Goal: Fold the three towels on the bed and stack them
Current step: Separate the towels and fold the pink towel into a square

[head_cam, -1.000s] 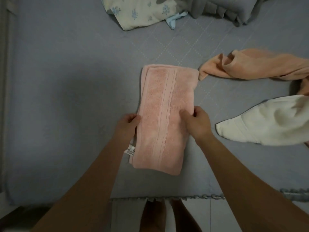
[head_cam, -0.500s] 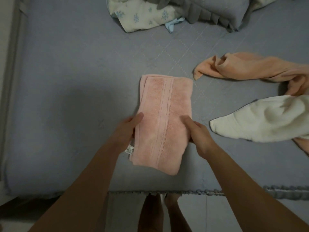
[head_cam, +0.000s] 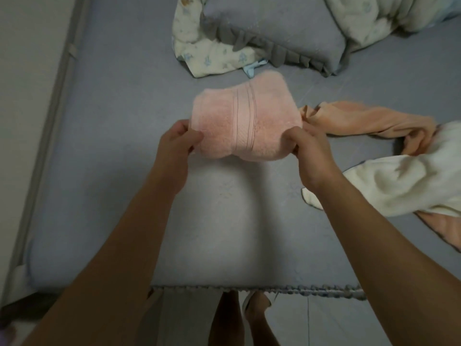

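Both of your hands are on the pink towel (head_cam: 245, 118), which sits folded into a thick bundle at the centre of the frame, its near edge raised off the grey-blue bedspread (head_cam: 112, 171). Your left hand (head_cam: 175, 143) pinches the bundle's left end, thumb on top and fingers curled beneath; your right hand (head_cam: 308, 148) grips the right end the same way, knuckles toward you. Thin woven stripes run down the middle of the towel between your two hands. Just right of it, touching or nearly touching its right edge, lies the peach towel (head_cam: 369, 121), unfolded and stretched in a crumpled rope toward the right side of the frame. Below that, at the right edge, the cream towel (head_cam: 404, 181) lies loose and bunched, its upper end overlapping the peach one (a strip of pinkish cloth with a dark hem shows under its lower edge, and you cannot tell which piece it belongs to). At the top of the frame a grey ruffled pillow (head_cam: 272, 33) rests over a pale printed blanket (head_cam: 212, 58), and more of that pale bedding fills the upper right corner. Along the bottom, the bedspread's trimmed edge crosses the frame, with your bare legs (head_cam: 239, 320) and the tiled floor beneath it.
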`<state>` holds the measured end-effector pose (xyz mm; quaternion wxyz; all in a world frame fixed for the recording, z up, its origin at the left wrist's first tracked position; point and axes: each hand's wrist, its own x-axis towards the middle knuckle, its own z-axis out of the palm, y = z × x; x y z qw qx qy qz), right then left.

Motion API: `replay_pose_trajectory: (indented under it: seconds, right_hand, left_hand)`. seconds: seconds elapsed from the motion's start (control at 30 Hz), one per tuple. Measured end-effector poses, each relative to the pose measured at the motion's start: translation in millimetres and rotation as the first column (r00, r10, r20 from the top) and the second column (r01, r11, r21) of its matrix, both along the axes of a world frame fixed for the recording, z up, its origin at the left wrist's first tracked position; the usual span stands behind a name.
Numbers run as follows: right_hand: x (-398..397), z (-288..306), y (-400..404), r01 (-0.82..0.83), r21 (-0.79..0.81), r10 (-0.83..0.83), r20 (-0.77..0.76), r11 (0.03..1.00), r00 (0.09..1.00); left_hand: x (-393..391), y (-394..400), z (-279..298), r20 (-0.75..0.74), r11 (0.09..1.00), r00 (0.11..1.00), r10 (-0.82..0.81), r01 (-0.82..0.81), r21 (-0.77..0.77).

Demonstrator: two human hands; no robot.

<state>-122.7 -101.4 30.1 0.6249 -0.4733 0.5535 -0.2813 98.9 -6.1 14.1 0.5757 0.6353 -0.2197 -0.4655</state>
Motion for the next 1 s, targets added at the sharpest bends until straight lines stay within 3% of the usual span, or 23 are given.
replay_pose_trajectory:
  seconds: [0.07,0.17,0.27,0.33,0.47,0.7,0.9,1.0]
  right_hand:
    - [-10,-6,14,-0.039,-0.007,0.039,0.016,0.999,0.999]
    - [-27,-38,46,-0.116,0.059,0.123,-0.152,0.992,0.981]
    - [-51,-91,90,-0.219,0.267,0.307,-0.360,0.939,0.881]
    - [-67,-120,119,-0.298,0.404,0.461,-0.403,0.865,0.791]
    - [-83,-140,145,-0.274,0.420,0.451,-0.416,0.865,0.789]
    - [-60,-127,118,-0.213,0.363,0.368,-0.441,0.907,0.819]
    - [-22,-123,74,-0.168,0.130,0.208,-0.429,0.977,0.879]
    - [-26,-119,79,-0.225,0.061,0.230,-0.403,0.973,0.886]
  left_hand:
    - [-5,18,-8,0.001,1.000,1.000,-0.006,0.006,0.005]
    - [-24,57,-46,0.000,0.975,0.999,-0.047,0.046,0.216]
    - [-53,112,-98,-0.046,0.870,0.988,-0.146,0.151,0.469]
    - [-70,144,-125,-0.068,0.819,0.976,-0.205,0.209,0.535]
    - [-85,172,-137,-0.005,0.837,0.983,-0.183,0.159,0.524]
    - [-75,140,-119,-0.079,0.874,0.983,-0.167,0.185,0.448]
    - [-53,82,-121,0.188,0.911,0.976,-0.108,0.022,0.411]
    - [-50,95,-112,0.214,0.910,0.947,-0.239,0.141,0.391]
